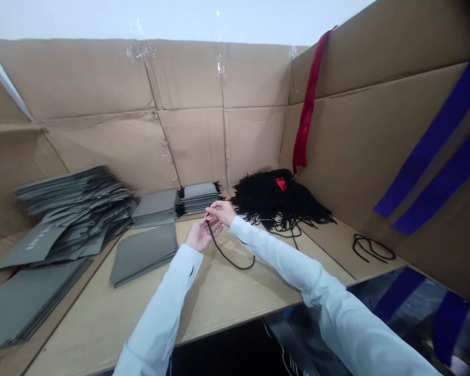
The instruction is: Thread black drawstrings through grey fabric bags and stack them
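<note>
Over the middle of the table, my left hand (pixel 201 233) and my right hand (pixel 221 211) meet at the upper end of a black cord (pixel 227 257). The fingertips of both are pinched together there, and the cord hangs from them in a loose curve above the tabletop. Just behind my hands sits a small stack of grey folded paper bags (pixel 199 197) with black cord ends at its sides. To the right of that stack lies a large heap of black cords (pixel 272 201) with a small red patch on top.
Grey bags are piled at the left (pixel 80 209), with a flat stack (pixel 144 252) nearer my left hand. A loose coiled cord (pixel 373 247) lies at the right. Cardboard walls (pixel 191 141) enclose the table (pixel 223 303); a red ribbon (pixel 309 104) hangs on the right wall.
</note>
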Motion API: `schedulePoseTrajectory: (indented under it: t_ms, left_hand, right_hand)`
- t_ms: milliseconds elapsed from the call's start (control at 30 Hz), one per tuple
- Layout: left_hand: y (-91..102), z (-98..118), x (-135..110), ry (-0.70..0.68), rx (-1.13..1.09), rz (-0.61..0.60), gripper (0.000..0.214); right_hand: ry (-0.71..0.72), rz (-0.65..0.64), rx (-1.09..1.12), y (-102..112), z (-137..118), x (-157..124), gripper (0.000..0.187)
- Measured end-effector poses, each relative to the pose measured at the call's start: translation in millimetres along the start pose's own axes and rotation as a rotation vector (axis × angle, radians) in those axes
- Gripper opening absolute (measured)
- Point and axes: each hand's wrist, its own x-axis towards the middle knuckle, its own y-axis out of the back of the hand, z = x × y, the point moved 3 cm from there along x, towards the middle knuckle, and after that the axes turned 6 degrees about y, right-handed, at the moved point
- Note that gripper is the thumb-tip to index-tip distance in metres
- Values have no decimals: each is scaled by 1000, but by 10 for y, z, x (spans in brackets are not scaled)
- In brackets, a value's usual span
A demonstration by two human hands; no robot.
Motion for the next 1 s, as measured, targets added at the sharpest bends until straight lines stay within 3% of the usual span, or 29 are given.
schedulePoseTrajectory:
  t_ms: [100, 333, 467, 533, 667, 733, 800, 900, 1000]
  left_hand:
    - [3, 26, -54, -65, -43, 16, 19]
    - [-41, -27, -44, -210, 64, 23, 8]
    - [-29, -23, 4, -286, 98, 37, 9]
    - [51, 88, 3, -356, 82, 81, 10]
    - [344, 502, -100, -536, -82, 246, 15]
    - [472, 695, -170, -578, -139, 288, 14]
    - [557, 824, -218, -574, -172, 301, 14]
    - [628, 917, -231, -543, -192, 294, 25]
    - [701, 955, -199, -487, -228, 289, 35]
  right_hand:
    - [-17, 40, 162, 15, -77, -49, 29]
    - [-29, 149, -72, 275, -188, -174, 16]
    - [-141, 243, 299, 395, -234, -218, 7]
    - [-126, 366, 457, 595, -339, -203, 13]
    - [-34, 609, 616, 1219, -581, -198, 19]
    - [-41, 667, 629, 1477, -625, -234, 22]
    - [-82, 666, 604, 1604, -597, -287, 22]
    - [-90, 653, 510, 1572, -459, -376, 20]
    - [-173, 548, 410, 1376, -229, -420, 19]
